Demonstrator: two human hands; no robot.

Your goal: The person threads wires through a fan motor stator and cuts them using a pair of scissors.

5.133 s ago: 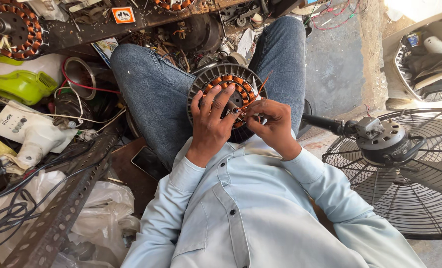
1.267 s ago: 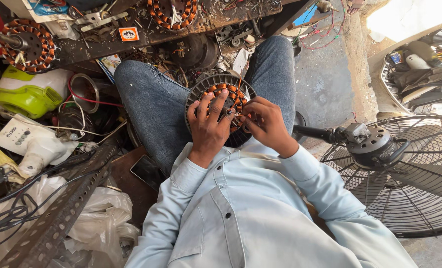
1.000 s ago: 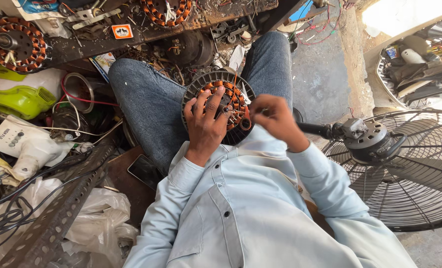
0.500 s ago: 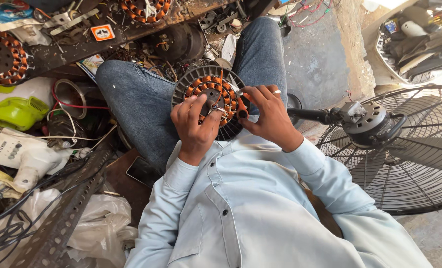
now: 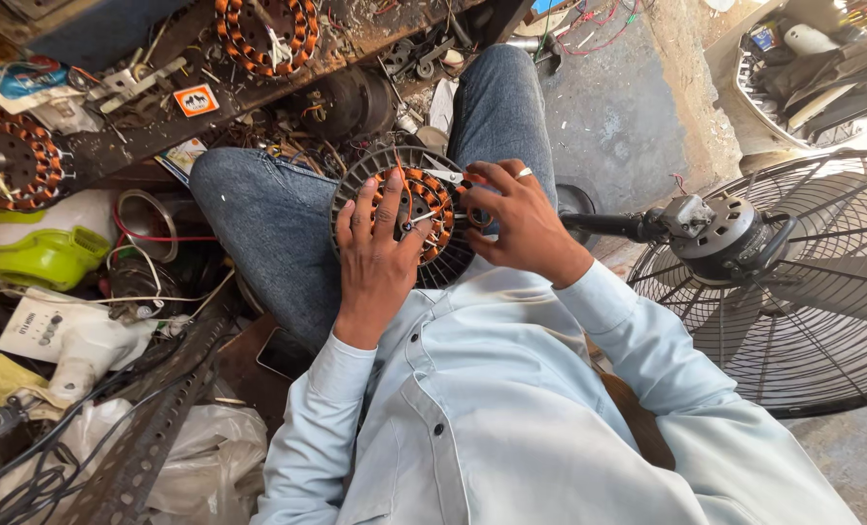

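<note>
A round fan motor stator [image 5: 424, 190] with orange copper windings and a grey finned rim rests on my lap between my knees. My left hand [image 5: 375, 255] lies flat over its left side, fingers spread on the windings. My right hand [image 5: 516, 222], with a ring on one finger, is at the stator's right edge and grips small scissors [image 5: 453, 199] whose blades point into the windings. Thin wire ends stick up near the centre.
A pedestal fan [image 5: 744, 253] with a wire guard lies at the right. Other wound stators [image 5: 263, 29] [image 5: 10, 160] sit on a cluttered bench at the top left. A green-and-white casing [image 5: 49, 248], cables, a slotted metal angle [image 5: 151, 428] and plastic bags crowd the left.
The stator and both hands have stayed on my lap. My right hand has shifted along the stator's right edge, now with scissors at the windings. The view has drifted slightly.
</note>
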